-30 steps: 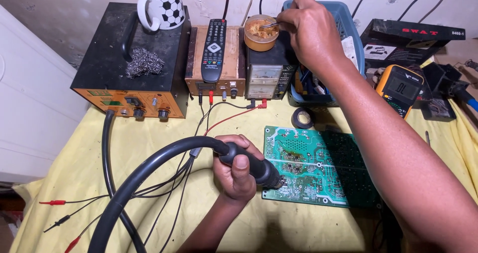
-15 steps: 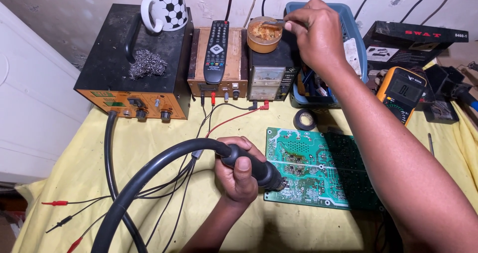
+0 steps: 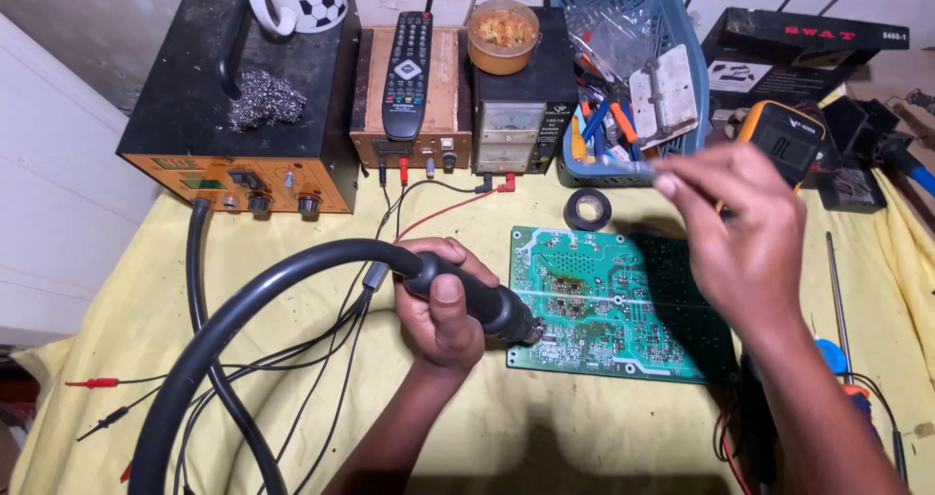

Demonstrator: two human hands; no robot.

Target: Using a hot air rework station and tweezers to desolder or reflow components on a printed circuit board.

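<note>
left hand wrapped around black hot-air handle, nozzle touching left edge of green circuit board near table middle. handle axis runs left to right. right hand above board right side, fingers pinching thin metal tool, blurred. left hand nearer to board.

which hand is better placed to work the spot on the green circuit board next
Left, probably. The left hand grips the black hot-air handle with its nozzle at the green circuit board's near-left corner. The right hand is raised above the board, pinching a thin, blurred tool.
</note>
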